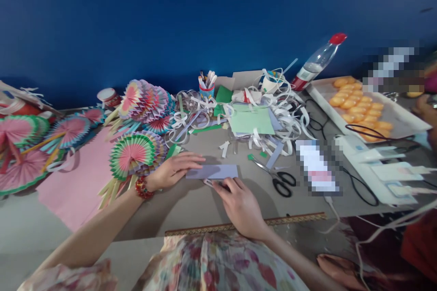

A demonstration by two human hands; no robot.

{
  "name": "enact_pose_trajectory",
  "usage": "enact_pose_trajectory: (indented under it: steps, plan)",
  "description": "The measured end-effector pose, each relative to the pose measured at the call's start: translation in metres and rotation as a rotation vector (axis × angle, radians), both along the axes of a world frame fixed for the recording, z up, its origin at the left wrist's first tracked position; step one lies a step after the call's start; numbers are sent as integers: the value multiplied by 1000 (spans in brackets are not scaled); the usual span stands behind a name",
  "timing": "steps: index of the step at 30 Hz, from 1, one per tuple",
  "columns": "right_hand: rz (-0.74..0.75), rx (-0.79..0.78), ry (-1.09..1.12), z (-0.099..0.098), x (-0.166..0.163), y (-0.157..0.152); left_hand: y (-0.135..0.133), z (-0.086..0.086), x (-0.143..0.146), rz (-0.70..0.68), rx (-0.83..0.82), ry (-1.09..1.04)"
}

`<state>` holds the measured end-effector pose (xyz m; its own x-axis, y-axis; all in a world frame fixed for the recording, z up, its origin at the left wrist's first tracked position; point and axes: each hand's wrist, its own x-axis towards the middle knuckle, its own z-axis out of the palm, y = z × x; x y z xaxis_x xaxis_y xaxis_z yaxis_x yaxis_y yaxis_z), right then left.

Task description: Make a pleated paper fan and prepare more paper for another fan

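Observation:
A lavender paper strip (218, 172) lies flat on the table in front of me. My left hand (180, 169) rests over its left end with the fingers stretched out flat. At its near edge, my right hand (241, 202) has thumb and fingers closed on a small, pale, narrow object (207, 182) whose kind I cannot make out. Right of the strip lie black-handled scissors (282, 183) with the blades pointing away to the left. Pleated paper fans (131, 157) in pink, green and purple stand close to my left wrist.
Curled white paper scraps (297, 116) and a green sheet (252, 119) lie behind the strip. A pen cup (206, 93), a tilted plastic bottle (316, 63), a box of orange pieces (409, 120) and a power strip (378, 170) stand around. A pink sheet (77, 182) lies left.

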<state>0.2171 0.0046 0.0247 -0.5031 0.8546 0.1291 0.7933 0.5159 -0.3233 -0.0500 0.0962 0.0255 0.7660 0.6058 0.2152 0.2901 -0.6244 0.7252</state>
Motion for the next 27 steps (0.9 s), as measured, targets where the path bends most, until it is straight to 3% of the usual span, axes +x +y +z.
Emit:
enact_pose_trajectory:
  steps: [3,6,27]
  plan:
    - [3,-4,0,-2,0,-1,-3,-6,-7,-23,166,156]
    - [1,3,3,-3,1,-1,-7,-11,-10,-39,216,251]
    - [49,52,-9,-6,-11,2,-5,-10,-20,-80,76,245]
